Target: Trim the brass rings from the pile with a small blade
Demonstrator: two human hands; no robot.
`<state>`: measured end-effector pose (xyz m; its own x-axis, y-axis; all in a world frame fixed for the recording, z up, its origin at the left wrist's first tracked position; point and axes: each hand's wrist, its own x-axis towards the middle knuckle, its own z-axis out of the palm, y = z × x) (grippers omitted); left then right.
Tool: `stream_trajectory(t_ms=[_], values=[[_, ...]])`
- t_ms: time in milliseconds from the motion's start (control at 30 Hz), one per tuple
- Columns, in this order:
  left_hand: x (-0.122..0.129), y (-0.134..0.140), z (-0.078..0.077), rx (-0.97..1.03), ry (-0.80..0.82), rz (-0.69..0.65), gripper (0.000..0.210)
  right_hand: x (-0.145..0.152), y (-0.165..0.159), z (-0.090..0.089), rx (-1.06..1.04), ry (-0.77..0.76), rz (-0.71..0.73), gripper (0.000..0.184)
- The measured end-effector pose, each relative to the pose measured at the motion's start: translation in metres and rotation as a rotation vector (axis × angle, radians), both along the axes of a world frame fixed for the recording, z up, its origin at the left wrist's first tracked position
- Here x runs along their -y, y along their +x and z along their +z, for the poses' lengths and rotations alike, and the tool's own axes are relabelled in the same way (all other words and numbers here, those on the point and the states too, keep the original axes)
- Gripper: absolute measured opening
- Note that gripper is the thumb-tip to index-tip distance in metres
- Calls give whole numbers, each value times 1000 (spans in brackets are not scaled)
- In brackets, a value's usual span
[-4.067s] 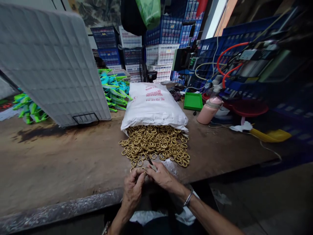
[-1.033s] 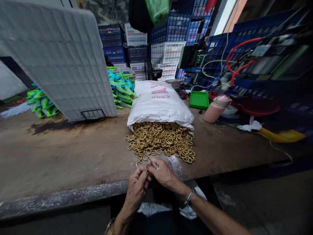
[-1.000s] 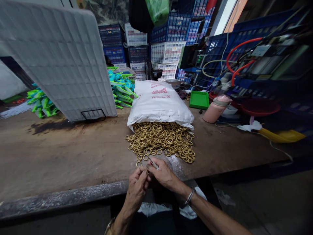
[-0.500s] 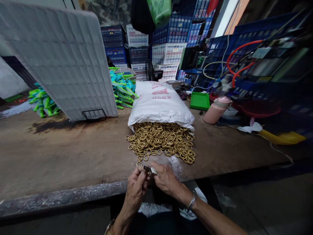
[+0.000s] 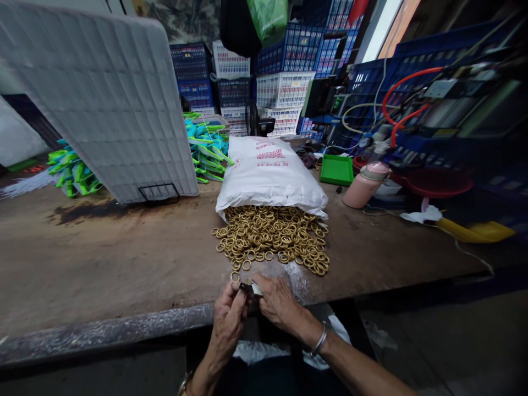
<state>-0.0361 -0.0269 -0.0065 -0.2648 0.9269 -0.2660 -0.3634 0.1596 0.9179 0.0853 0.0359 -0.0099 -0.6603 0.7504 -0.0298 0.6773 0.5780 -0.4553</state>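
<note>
Over the table's front edge, my left hand (image 5: 228,311) is closed in a pinch. What lies between its fingertips is mostly hidden; a small gold-coloured bit shows there. My right hand (image 5: 279,301) grips a small hand tool (image 5: 257,288) with a pale body and a dark end. That dark end points left and meets the left fingertips. Just beyond my hands spreads a heap of brass-coloured rings (image 5: 270,234), spilling from the mouth of a white sack (image 5: 272,176) with red print. One loose ring (image 5: 235,276) rests right by my left fingertips.
A tall white ribbed panel (image 5: 119,104) stands on the brown table (image 5: 124,258) at left, with green and blue plastic pieces (image 5: 206,146) behind it. To the right are a green tray (image 5: 337,170), a pink bottle (image 5: 365,186) and a yellow scoop-like piece (image 5: 474,231). Stacked crates (image 5: 284,89) fill the back.
The tool has shifted slightly left and down, and its dark end tilts a little differently at the left fingertips. Both hands stay nearly in place; the rings and sack are unchanged.
</note>
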Motion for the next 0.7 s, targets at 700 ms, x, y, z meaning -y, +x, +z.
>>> stream_trajectory(t_ms=[700], values=[[5,1,4,22,-13,-44,35,-6,1,2,103,47,-40,27]])
